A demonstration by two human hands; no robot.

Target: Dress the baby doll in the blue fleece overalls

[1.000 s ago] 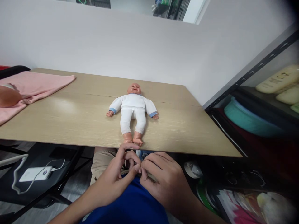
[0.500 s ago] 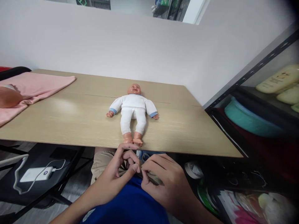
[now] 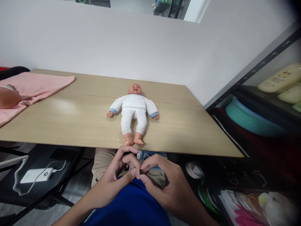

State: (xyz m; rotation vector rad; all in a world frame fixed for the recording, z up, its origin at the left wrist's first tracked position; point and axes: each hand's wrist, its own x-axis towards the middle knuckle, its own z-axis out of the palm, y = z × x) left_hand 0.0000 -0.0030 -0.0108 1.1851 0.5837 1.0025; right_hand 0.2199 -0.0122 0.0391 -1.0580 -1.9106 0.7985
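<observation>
A baby doll [image 3: 134, 102] in a white top with blue cuffs and white leggings lies face up on the table [image 3: 183, 131], its feet close to the front edge. Just below that edge, in front of my body, my left hand [image 3: 123, 172] is closed in a pinch, the thumb against bent fingers and the index finger curved above. My right hand [image 3: 164, 179] curls in from the other side, thumb and index fingertips meeting my left fingertips. Anything between the fingertips is too small or hidden to make out. Neither hand touches the doll.
A pink cloth [image 3: 47, 82] lies at the table's left, with a skin-toned rounded object [image 3: 9, 98] on it. A white power bank [image 3: 37, 175] with a cable rests on a black chair [image 3: 23, 196]. The right-hand shelf holds a teal basin [image 3: 251, 121] and pale bottles [image 3: 279, 80].
My right hand's fingers have spread from a tighter curl, and its thumb and index tips have come to my left fingertips. The doll stays in place.
</observation>
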